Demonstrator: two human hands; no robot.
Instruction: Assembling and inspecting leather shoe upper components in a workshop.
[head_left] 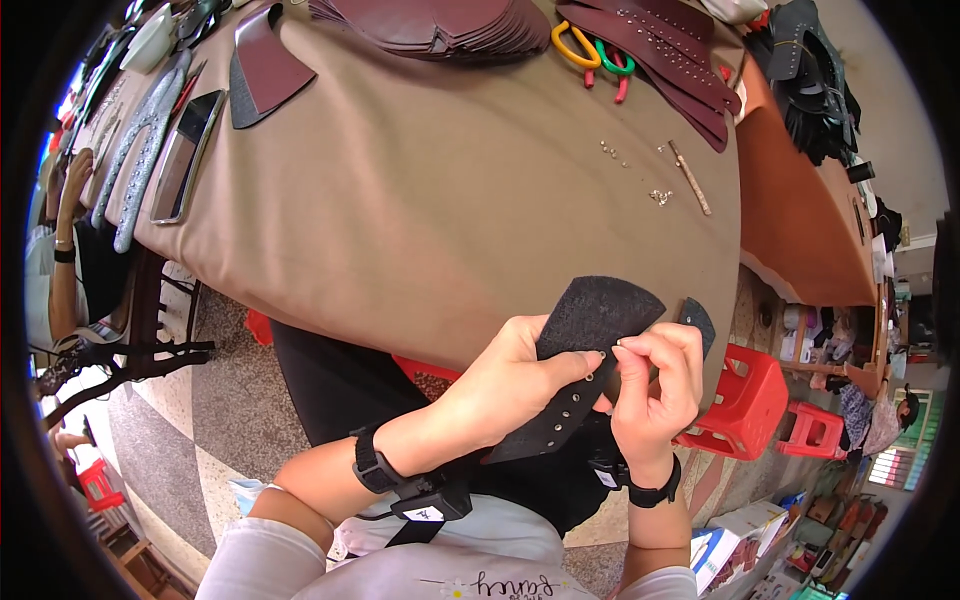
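Note:
My left hand (505, 385) grips a curved black leather piece (600, 310) over the table's near edge, thumb on its face. A row of small metal eyelets (564, 413) runs along the lower part of the leather. At its right edge my right hand (655, 395) is closed in a pinch, fingertips close to the left thumb; whatever they hold is too small to make out. Just beyond my right hand a second dark leather piece (697, 322) with eyelets shows in part. Loose small metal eyelets (660, 197) and a thin rod (690, 178) lie on the tablecloth (400, 200).
Stacked maroon leather pieces (430, 28) and studded maroon strips (665, 60) lie at the far side, beside yellow and green handled tools (592, 52). A phone (188, 155) lies at left, near another person's hand (75, 178). A red stool (740, 405) stands at right.

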